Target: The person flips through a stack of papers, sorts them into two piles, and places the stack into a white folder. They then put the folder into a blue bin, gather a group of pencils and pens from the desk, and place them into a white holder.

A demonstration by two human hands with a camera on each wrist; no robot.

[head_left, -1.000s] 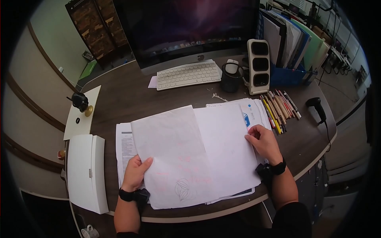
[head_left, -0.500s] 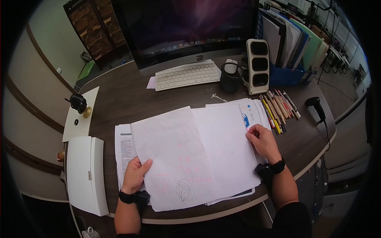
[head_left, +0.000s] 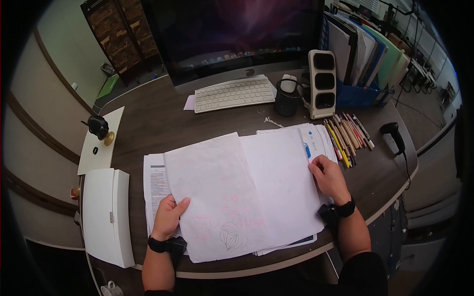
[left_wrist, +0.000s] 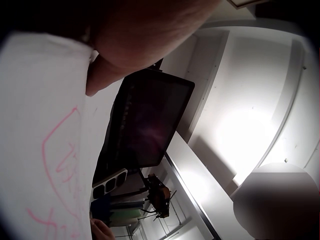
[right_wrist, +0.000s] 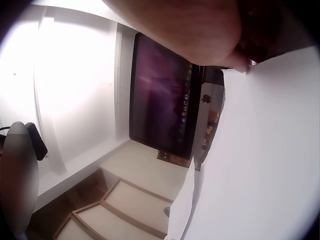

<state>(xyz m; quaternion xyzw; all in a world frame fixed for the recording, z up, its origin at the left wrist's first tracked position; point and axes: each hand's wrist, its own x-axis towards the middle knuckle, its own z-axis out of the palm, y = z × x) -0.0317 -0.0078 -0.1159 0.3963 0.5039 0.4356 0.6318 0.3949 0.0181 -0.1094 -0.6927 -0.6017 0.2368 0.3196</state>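
Note:
A wide white sheet with faint pink marks and a dark line drawing near its lower edge lies over a paper stack. Its left edge is pinched by my left hand, thumb on top. My right hand pinches the right edge of the white paper, beside a sheet with a blue logo. Pink strokes show on the sheet in the left wrist view, below the left hand. In the right wrist view the right hand is at the edge of plain white paper.
Behind the papers stand a keyboard, a monitor, a black mesh cup and a file holder. Pens and pencils and a black scanner lie right. A white box is at the left.
My right hand has shifted very slightly to the right along the paper's edge. My left hand keeps its hold, and the sheet lies nearly as before.

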